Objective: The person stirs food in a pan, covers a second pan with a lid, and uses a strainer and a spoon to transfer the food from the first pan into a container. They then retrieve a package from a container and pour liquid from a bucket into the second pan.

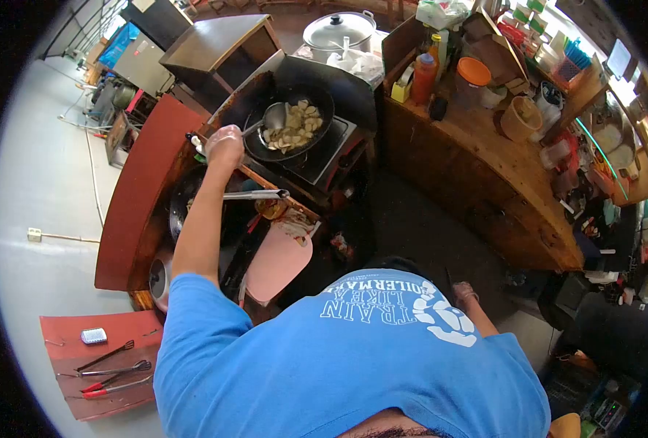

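Note:
My left hand [224, 144], in a clear glove, is closed round the handle of a metal ladle [274, 115]. The ladle's bowl rests in a black wok [257, 133], against pale sliced pieces of food [302, 125]. Beneath the wok is a stove [333, 150]. Low beside my body, on the right of the view, my right hand [465, 293] is small, with its fingers curled; a thin dark thing sticks up by it, too small to make out.
Nearer my body are another pan's metal handle [254, 195] and a pink board [280, 263]. A lidded pot [338, 33] stands behind the stove. On the right, a wooden counter [470, 157] bears bottles and tubs. Tongs [116, 370] lie on a red surface [138, 328] at lower left.

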Demonstrator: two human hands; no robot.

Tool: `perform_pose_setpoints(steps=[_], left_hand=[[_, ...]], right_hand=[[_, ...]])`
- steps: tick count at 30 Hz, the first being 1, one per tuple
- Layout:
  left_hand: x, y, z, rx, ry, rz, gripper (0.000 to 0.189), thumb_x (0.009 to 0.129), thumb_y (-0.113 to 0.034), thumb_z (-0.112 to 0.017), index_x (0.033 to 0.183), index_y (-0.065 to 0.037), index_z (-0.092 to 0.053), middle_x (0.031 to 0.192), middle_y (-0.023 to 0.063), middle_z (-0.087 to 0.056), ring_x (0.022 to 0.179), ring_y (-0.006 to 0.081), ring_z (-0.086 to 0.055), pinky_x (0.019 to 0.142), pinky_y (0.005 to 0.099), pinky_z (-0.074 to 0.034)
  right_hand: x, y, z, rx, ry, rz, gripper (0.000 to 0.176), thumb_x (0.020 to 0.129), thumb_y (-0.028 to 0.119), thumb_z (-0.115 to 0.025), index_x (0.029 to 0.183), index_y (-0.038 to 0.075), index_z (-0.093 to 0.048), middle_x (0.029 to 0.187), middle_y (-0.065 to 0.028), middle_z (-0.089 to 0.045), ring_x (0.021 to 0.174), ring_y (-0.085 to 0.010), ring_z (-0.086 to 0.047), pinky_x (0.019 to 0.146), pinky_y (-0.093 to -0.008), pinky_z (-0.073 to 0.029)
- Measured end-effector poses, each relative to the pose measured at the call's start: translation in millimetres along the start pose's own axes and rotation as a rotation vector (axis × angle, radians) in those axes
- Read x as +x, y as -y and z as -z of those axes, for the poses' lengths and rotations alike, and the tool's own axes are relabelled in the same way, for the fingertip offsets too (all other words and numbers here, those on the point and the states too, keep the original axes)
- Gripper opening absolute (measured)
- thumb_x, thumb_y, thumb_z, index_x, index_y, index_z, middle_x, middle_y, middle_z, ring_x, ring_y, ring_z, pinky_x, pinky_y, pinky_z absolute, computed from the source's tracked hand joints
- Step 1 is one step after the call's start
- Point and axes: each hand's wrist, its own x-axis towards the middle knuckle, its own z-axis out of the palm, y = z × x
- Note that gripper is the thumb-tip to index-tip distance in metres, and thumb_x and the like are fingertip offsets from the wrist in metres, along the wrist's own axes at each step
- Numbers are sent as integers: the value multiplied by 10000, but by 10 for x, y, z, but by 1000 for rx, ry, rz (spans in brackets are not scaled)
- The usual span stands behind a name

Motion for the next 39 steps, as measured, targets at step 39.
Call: perform_pose_setpoints(steps=[39], left_hand=[[-279, -111, -79, -103, 97, 336, 137, 821, -68, -690, 941, -67, -754, 1038, 158, -727, 989, 320, -706, 805, 395, -586]], right_hand=[[116, -462, 552, 468, 212, -272, 272, 867, 114, -561, 1102, 85, -695, 1249, -168, -650, 1163, -364, -624, 951, -436, -531]])
